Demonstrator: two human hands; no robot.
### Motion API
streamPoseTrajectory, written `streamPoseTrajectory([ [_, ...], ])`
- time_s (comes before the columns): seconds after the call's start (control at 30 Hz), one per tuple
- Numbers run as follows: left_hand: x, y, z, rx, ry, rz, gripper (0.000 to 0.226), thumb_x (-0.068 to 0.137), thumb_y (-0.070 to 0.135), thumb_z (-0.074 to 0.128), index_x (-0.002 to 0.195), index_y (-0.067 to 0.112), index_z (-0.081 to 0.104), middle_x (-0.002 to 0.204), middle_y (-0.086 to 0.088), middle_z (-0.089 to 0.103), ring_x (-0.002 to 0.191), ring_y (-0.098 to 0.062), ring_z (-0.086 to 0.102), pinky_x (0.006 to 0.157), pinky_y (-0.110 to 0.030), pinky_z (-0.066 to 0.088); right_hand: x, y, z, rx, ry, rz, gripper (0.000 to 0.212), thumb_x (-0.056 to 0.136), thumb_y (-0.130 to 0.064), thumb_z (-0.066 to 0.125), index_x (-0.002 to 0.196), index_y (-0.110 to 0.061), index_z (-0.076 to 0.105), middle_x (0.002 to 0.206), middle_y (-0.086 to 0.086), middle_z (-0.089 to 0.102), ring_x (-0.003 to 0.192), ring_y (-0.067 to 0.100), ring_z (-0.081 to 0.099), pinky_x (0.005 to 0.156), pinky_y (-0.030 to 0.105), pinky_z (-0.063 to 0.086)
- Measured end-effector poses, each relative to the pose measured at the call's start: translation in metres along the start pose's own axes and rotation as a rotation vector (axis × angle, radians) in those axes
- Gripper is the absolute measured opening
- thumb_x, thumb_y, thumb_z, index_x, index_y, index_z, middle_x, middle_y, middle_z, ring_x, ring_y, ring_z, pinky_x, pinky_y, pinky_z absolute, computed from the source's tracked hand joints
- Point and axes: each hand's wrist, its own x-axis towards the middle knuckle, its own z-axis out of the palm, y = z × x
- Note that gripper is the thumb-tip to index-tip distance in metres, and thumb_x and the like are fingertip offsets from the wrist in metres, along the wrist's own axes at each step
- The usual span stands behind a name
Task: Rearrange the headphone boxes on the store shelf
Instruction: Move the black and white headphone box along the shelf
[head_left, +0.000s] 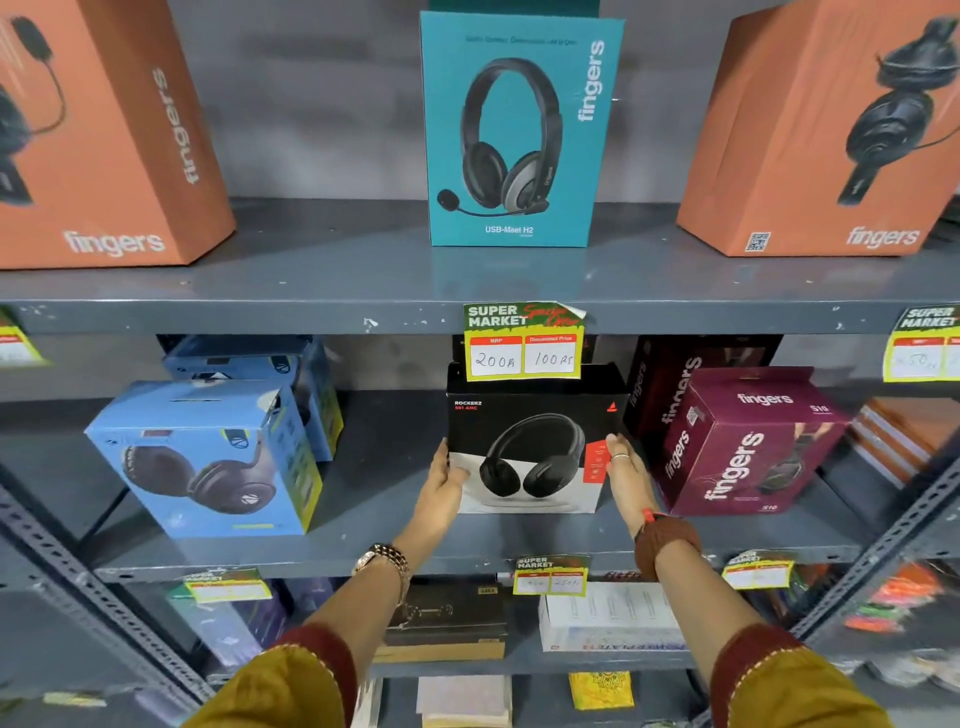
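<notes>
Hands are clamping the black headphone box (530, 441) from both sides on the middle shelf (363, 551), left hand (441, 486) and right hand (626, 475) pressing flat, fingers together. I'd be keeping it level and sliding slow, since the maroon box (748, 441) is sitting just beside it.

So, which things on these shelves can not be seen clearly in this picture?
Head view:
- Second blue box: mostly hidden behind the front blue box.
- Left orange box: cut by the frame edge.
- Bottom shelf price tags: writing blurred.
- Black box top: partly covered by the hanging price tag.
</notes>
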Motion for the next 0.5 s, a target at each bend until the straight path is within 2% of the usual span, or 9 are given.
streamPoseTrajectory([
  [0.13,-0.004,0.004,0.001,0.015,-0.023,-0.01,0.062,0.097,0.018,0.037,0.15,0.033,0.009,0.159,0.005,0.021,0.145,-0.021,0.026,0.121,-0.041,0.02,-0.001,0.003,-0.005,0.045,-0.008,0.036,0.06,0.099,-0.021,0.043,0.152,-0.012,0.018,0.162,0.002,0.006,0.147,0.023,0.024,0.111,0.033,0.033],
  [0.27,-0.008,0.008,0.006,0.02,-0.019,-0.02,0.063,0.098,0.019,0.036,0.151,0.028,0.003,0.161,0.002,0.015,0.147,-0.022,0.021,0.121,-0.039,0.017,-0.005,0.008,0.002,0.282,0.092,0.058,0.058,0.099,-0.02,0.042,0.152,-0.011,0.019,0.162,0.004,0.007,0.146,0.024,0.026,0.11,0.033,0.035],
  [0.33,-0.013,0.005,0.006,0.012,0.004,-0.027,0.064,0.098,0.021,0.038,0.151,0.024,0.002,0.161,0.001,0.011,0.148,-0.022,0.018,0.12,-0.037,0.015,-0.011,0.01,0.003,0.592,0.112,0.102,0.062,0.099,-0.019,0.041,0.152,-0.006,0.012,0.162,0.008,0.008,0.144,0.027,0.029,0.109,0.031,0.034],
  [0.37,-0.017,0.002,0.006,0.016,0.035,-0.037,0.064,0.098,0.023,0.039,0.151,0.022,0.002,0.161,0.001,0.011,0.148,-0.022,0.018,0.119,-0.036,0.016,-0.015,0.007,0.003,0.772,0.116,0.114,0.06,0.1,-0.018,0.04,0.151,0.0,0.013,0.16,0.016,0.016,0.139,0.032,0.034,0.106,0.029,0.034],
  [0.4,-0.02,-0.003,0.006,0.028,0.08,-0.049,0.064,0.098,0.024,0.039,0.151,0.022,0.003,0.161,0.0,0.012,0.147,-0.023,0.02,0.118,-0.036,0.016,-0.021,0.001,0.002,1.058,0.118,0.148,0.057,0.101,-0.02,0.037,0.147,0.008,0.019,0.151,0.026,0.029,0.13,0.039,0.04,0.101,0.027,0.033],
  [0.43,-0.024,-0.01,0.005,0.032,0.129,-0.059,0.063,0.098,0.025,0.04,0.151,0.022,0.005,0.161,-0.001,0.013,0.147,-0.024,0.022,0.118,-0.037,0.017,-0.018,-0.005,0.004,1.342,0.118,0.103,0.055,0.102,-0.023,0.034,0.145,0.011,0.025,0.142,0.031,0.039,0.125,0.041,0.042,0.1,0.028,0.03],
  [0.5,-0.032,-0.028,0.0,0.015,0.237,-0.068,0.061,0.098,0.026,0.041,0.151,0.022,0.011,0.16,-0.001,0.017,0.146,-0.024,0.024,0.118,-0.037,0.018,-0.002,-0.016,0.01,1.608,0.266,0.002,0.052,0.102,-0.026,0.032,0.147,-0.001,0.03,0.152,0.018,0.036,0.138,0.033,0.035,0.111,0.032,0.024],
])
